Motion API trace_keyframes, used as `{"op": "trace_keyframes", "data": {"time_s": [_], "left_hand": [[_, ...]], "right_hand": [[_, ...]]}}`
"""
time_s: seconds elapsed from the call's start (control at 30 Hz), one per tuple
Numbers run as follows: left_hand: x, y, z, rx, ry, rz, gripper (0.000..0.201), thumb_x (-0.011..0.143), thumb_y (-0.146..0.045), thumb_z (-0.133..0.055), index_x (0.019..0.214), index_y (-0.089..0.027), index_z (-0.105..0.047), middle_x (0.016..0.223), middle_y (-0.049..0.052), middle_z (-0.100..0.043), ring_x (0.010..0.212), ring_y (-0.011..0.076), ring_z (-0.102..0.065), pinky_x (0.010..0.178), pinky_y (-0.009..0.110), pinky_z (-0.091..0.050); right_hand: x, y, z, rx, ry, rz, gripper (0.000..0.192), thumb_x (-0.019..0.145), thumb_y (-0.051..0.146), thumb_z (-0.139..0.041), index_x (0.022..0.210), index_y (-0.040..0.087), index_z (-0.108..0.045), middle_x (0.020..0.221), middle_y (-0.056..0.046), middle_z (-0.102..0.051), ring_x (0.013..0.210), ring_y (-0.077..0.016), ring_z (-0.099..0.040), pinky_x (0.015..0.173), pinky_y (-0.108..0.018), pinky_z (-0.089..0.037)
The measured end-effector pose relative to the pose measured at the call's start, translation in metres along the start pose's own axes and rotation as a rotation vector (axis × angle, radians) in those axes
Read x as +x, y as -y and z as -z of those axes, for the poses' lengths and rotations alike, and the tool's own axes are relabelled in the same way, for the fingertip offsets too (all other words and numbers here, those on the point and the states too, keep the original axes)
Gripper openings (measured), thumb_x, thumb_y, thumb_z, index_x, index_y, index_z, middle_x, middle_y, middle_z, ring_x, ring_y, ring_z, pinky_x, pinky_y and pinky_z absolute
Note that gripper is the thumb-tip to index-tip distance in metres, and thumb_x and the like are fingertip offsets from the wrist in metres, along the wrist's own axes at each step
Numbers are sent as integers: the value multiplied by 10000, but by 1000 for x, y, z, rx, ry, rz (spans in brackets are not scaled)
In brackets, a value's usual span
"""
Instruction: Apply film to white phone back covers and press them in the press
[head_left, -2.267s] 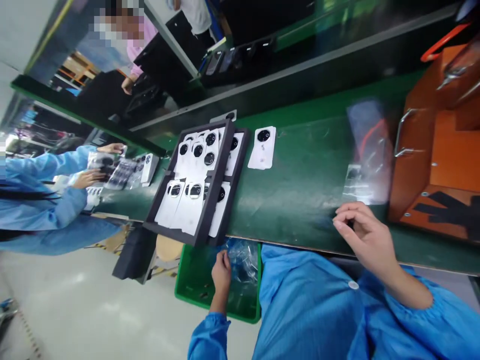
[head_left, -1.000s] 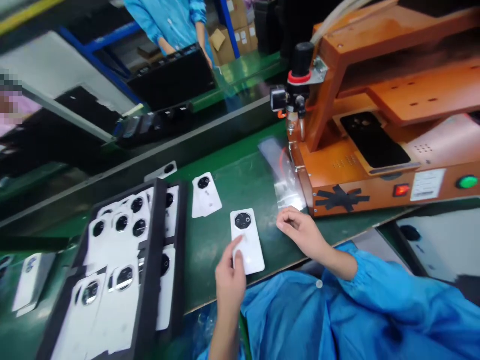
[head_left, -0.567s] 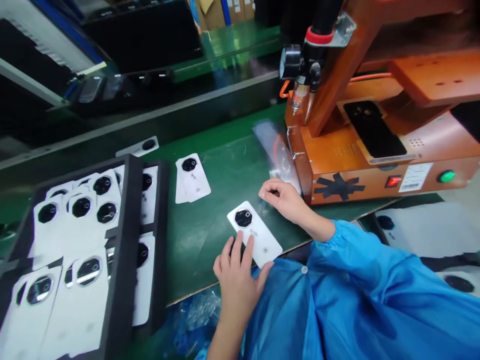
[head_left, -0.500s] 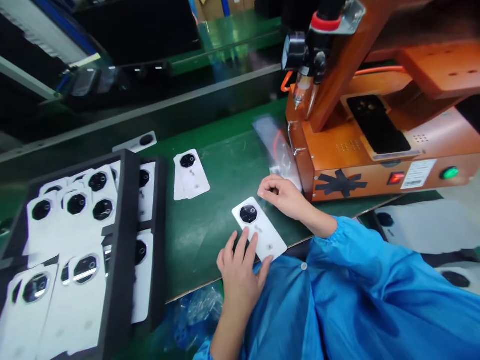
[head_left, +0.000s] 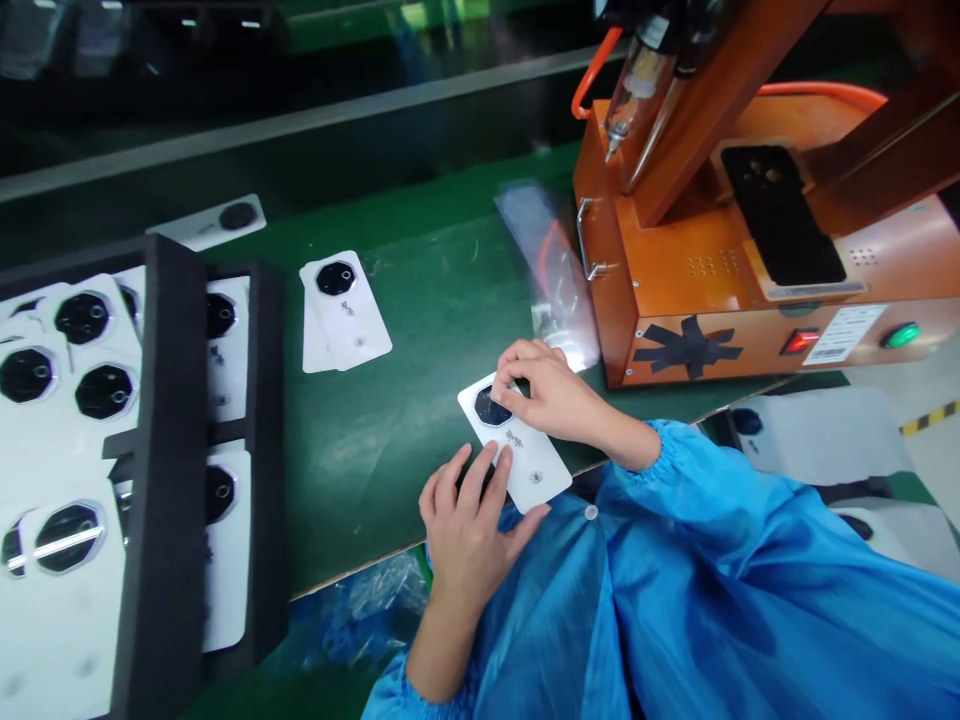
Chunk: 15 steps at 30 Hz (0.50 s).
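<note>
Your right hand [head_left: 551, 395] has its fingertips pinched together on the dark camera ring at the top of the white cover [head_left: 517, 450], a closed grip; whether it pinches anything small there is too fine to tell. Your left hand [head_left: 469, 525] lies open and flat, its fingers [head_left: 487, 475] spread and pressing the cover's lower left edge down, holding nothing. The cover lies face up on the green counter [head_left: 420, 330] near its front edge, tilted with its ring end toward 11 o'clock, just ahead of your blue sleeve [head_left: 712, 520]. At 2 o'clock from the cover stands an orange machine [head_left: 750, 290], close by but apart, with a black cover [head_left: 784, 215] seated on its deck and a red switch and a green button on its front. Between machine and cover, at 1 o'clock, a clear plastic bag [head_left: 555, 270] leans against the machine's side. At 10 o'clock another white cover [head_left: 341, 310] lies loose on the counter, well apart. Farther out at 9 o'clock a black tray [head_left: 161, 480] holds many white covers in rows.
</note>
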<state>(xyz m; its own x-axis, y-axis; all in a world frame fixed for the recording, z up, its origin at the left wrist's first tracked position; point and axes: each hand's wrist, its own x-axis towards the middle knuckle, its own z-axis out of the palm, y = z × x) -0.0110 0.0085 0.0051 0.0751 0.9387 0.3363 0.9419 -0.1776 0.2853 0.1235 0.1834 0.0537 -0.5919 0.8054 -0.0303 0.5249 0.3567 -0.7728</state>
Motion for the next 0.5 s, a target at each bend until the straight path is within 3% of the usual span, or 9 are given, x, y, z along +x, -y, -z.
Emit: {"op": "trace_keyframes", "data": {"time_s": [0.2, 0.5], "left_hand": [[-3, 2, -2, -1, 17, 3, 723, 813, -585, -741, 1430, -251, -569, 1364, 100, -668, 1299, 352, -538, 1067, 491, -343], [-3, 2, -1, 14, 22, -4, 727, 807, -591, -745, 1424, -245, -574, 1361, 100, -669, 1299, 348, -541, 1063, 485, -354]], "right_hand": [[2, -2, -3, -69, -19, -7, 110, 900, 182, -649, 800, 194, -694, 1040, -34, -635, 980, -199, -518, 859, -365, -322], [5, -8, -5, -116, -37, 16, 111, 921, 203, -644, 823, 189, -695, 1049, -41, -638, 955, -194, -500, 833, -355, -313]]}}
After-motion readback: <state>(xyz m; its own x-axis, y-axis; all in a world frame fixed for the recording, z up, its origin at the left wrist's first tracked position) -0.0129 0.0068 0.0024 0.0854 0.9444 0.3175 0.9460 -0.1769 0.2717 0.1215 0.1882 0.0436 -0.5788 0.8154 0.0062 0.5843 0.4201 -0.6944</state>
